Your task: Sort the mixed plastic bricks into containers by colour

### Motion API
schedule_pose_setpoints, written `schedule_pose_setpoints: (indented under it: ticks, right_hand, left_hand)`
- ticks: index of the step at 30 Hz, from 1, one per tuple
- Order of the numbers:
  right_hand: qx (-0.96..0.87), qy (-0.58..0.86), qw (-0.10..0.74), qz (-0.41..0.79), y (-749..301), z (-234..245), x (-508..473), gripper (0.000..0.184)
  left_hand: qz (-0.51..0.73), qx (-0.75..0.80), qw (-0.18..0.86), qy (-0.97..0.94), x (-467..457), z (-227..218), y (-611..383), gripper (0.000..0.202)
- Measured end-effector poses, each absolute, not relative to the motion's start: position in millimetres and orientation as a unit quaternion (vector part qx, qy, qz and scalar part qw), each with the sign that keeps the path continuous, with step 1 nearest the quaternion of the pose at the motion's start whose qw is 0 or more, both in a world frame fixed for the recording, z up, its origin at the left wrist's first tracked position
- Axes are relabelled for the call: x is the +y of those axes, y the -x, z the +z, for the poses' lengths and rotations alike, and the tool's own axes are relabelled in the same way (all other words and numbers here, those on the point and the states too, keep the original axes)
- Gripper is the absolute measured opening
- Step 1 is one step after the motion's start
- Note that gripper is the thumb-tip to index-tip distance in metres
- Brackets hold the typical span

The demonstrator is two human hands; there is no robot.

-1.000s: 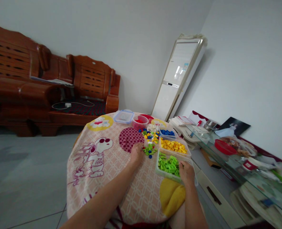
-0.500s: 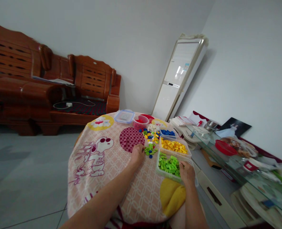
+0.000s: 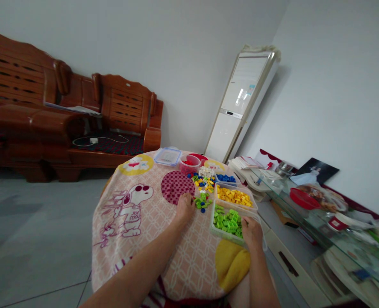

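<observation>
My left hand [image 3: 184, 208] rests on the patterned tablecloth [image 3: 151, 222], fingers curled at the edge of a loose pile of mixed small bricks [image 3: 202, 188]; what the fingertips hold, if anything, is hidden. My right hand [image 3: 251, 231] grips the near rim of a clear tub of green bricks [image 3: 227, 220]. Behind it stand a tub of yellow bricks [image 3: 234, 196] and a tub of blue bricks [image 3: 225, 178]. A round tub with red bricks [image 3: 189, 163] sits farther back.
A clear lid [image 3: 167, 156] lies at the table's far side. A glass-topped low unit [image 3: 307, 214] with dishes and papers runs along the right. A wooden sofa [image 3: 64, 124] stands at the left, a white floor air conditioner [image 3: 240, 102] behind.
Both hands stay where they were; only the camera has shifted slightly.
</observation>
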State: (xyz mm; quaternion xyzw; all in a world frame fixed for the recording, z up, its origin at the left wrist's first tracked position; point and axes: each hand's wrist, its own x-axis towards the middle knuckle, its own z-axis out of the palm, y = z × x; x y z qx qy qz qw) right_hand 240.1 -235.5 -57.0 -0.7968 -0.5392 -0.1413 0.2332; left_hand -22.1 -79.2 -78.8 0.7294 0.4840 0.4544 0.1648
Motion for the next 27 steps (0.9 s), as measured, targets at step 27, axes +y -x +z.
schedule_pose_setpoints:
  ticks: [27]
  right_hand:
    - [-0.539, 0.791, 0.253, -0.144, -240.6, -57.9, -234.8, 0.035]
  left_hand:
    - [0.520, 0.336, 0.165, -0.768, -100.8, -81.5, 4.6, 0.034]
